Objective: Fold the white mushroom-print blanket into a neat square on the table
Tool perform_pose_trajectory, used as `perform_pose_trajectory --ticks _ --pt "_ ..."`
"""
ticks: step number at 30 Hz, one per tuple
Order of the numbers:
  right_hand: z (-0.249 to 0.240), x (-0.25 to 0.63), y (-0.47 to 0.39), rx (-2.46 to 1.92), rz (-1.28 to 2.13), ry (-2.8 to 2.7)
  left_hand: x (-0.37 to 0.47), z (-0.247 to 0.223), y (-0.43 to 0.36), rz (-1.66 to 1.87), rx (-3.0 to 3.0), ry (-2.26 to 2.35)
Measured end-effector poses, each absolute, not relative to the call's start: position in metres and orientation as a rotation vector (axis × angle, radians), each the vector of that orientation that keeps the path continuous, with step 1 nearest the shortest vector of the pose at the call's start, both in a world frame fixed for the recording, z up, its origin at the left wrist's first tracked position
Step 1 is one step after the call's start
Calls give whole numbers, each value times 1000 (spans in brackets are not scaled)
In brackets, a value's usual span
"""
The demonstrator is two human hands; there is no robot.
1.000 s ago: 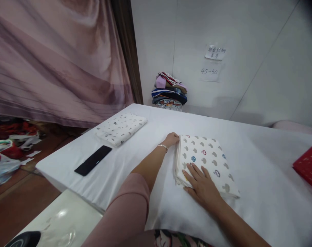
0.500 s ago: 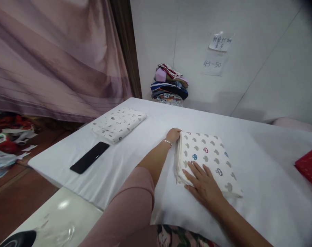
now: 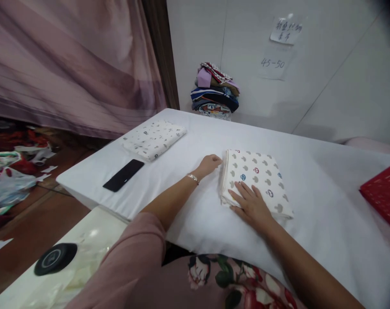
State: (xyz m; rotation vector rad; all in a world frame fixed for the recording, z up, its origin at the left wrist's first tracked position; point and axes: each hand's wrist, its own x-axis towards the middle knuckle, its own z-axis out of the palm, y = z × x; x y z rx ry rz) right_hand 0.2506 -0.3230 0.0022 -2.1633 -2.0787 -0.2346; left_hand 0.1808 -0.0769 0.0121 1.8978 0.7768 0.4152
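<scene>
A folded white cloth printed with grey, red and blue mushrooms lies on the white-covered table. My right hand rests flat on its near left part, fingers spread. Just left of the cloth's far left edge is my left hand, wearing a silver bracelet. Its fingers are pressed together, with the tips close to the edge; whether they pinch anything is too small to tell. Farther left lies a second folded white cloth with small dark prints.
A black phone lies on the table's left side. At the right edge is a red perforated container. Stacked folded fabrics stand against the wall behind. A black round object sits on a lower white surface at front left.
My left hand has drawn back slightly from the cloth's far left corner, its fingers now together beside the edge. My right hand stays flat on the cloth. The view has tilted down.
</scene>
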Motion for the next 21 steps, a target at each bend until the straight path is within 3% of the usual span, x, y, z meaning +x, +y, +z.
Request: perform_pose_trajectory --ticks 10,21 --pt "24 260 -322 -2124 283 -1859 110 6 -180 443 1889 755" --pt "22 272 -309 -2102 310 -1680 115 14 -182 318 2060 908"
